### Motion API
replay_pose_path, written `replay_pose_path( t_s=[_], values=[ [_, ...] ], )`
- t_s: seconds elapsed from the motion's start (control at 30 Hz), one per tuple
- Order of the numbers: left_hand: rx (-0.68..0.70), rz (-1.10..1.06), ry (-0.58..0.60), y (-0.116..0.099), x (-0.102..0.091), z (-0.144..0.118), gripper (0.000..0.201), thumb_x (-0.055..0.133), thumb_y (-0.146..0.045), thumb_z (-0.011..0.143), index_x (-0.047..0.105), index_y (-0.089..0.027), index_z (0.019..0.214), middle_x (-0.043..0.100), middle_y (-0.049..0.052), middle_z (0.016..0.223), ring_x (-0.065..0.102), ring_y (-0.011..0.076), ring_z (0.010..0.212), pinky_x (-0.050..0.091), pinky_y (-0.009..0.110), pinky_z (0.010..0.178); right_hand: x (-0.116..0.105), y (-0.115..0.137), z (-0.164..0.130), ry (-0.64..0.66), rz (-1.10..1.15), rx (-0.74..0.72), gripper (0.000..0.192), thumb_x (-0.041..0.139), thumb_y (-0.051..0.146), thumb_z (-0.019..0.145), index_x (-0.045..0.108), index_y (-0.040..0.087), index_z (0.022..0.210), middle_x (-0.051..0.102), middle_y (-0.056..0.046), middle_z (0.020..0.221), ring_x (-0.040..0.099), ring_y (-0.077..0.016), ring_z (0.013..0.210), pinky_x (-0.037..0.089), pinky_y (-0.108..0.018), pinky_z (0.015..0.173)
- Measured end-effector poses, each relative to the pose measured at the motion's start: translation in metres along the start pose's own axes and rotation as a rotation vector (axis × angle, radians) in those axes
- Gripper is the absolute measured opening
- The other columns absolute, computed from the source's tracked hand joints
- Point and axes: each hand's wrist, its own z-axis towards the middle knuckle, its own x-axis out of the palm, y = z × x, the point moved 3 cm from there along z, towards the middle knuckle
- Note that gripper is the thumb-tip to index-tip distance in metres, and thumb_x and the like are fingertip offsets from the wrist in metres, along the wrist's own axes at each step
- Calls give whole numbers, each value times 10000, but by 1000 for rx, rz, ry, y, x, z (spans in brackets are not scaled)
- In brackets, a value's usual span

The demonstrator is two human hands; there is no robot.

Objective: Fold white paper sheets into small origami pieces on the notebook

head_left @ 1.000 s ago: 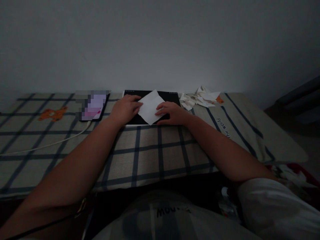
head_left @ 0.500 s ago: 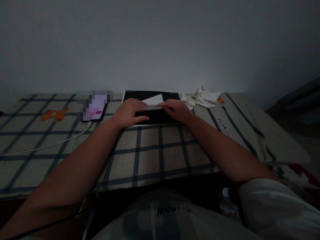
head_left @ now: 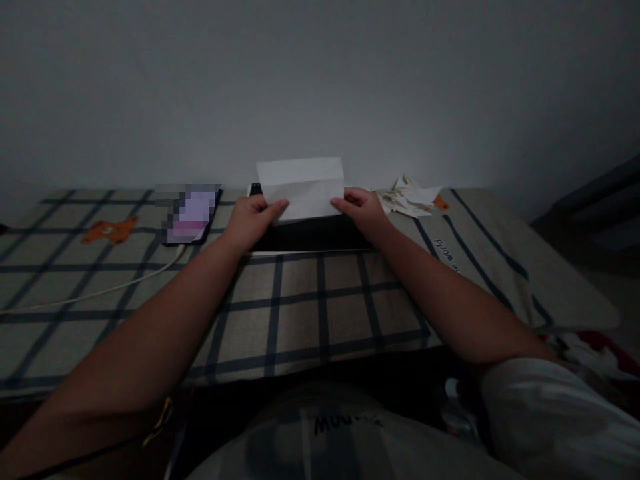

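Left hand (head_left: 253, 220) and right hand (head_left: 363, 208) pinch the paper (head_left: 301, 188), which we now lift upright off the dark board (head_left: 310, 239), no longer flat.

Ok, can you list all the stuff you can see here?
paper: one, white, creased, held upright over the pad
pad: one, black, flat on the cloth by the wall
phone: one, screen lit, left of the pad
cable: one, white, running left from the phone
scraps: a small pile, white, right of the pad
cloth: one, beige with dark checks and an orange bear print
left hand: grip on the paper's left edge
right hand: grip on the paper's right edge
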Motion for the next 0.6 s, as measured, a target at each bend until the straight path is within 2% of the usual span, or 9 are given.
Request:
replay_pose_path(
  t_s=[0.07,0.13,0.33,0.4,0.5,0.6],
  values=[
    [-53,-90,15,2,3,1,447,838,-619,840,828,-185,942,835,80,939,744,261,910,613,354,772,0,-3,-1,-4,-15,35,475,790,693,855,765,226,941,782,-47,963,707,-236,948,603,-432,919],
    [-84,-161,34,4,4,2,465,855,-620,819,828,-179,965,840,91,964,750,265,903,627,368,775,0,-5,-1,-9,-11,64,460,795,681,849,748,229,913,766,-38,923,692,-228,906,595,-424,883],
    [-20,-267,118,6,6,6,541,794,-577,878,784,-163,1224,843,113,1067,791,306,1051,652,445,904,3,-15,3,28,228,152,541,864,617,742,704,233,1089,770,-29,931,699,-212,855,596,-392,798],
    [-26,-286,132,7,7,7,496,786,-546,876,786,-174,1205,844,112,1072,796,313,1066,654,457,920,4,-18,3,48,271,186,537,866,599,728,693,235,1083,758,-17,901,687,-196,817,590,-365,758],
    [-97,-307,140,11,5,9,349,768,-437,850,806,-196,1100,851,94,1078,801,306,1039,660,470,915,2,-20,3,81,286,224,429,835,560,755,702,234,999,744,-15,889,679,-181,809,591,-340,740],
    [-159,-353,171,13,2,12,257,650,-312,841,817,-185,990,856,83,1044,795,282,1001,657,455,909,1,-19,3,119,295,266,292,805,473,769,736,236,925,763,-39,917,696,-193,851,614,-348,775]
  ],
)
